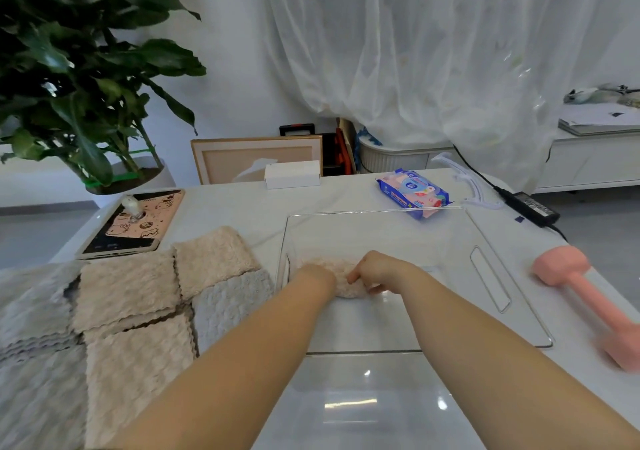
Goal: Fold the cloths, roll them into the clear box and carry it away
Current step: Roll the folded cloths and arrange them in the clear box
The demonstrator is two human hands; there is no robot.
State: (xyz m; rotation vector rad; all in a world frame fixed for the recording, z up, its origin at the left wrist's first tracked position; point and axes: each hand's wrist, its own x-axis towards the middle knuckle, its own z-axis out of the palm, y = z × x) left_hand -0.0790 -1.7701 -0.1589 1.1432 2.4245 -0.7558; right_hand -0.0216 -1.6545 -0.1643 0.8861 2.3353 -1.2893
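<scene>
A clear box (491, 278) stands on the white table in front of me. Inside it, near its left wall, lies a rolled beige fluffy cloth (341, 276). Both my hands reach into the box and hold this roll: my left hand (317, 274) grips its left end, my right hand (375, 271) curls over its right end. Left of the box, several flat beige cloths (128, 287) and grey cloths (232, 306) lie overlapping on the table.
A pink dumbbell (585, 297) lies right of the box. Behind the box are a blue wipes pack (412, 191), a white hanger (471, 184) and a black power adapter (530, 205). A tablet (138, 222) and a white carton (292, 174) sit at the back left.
</scene>
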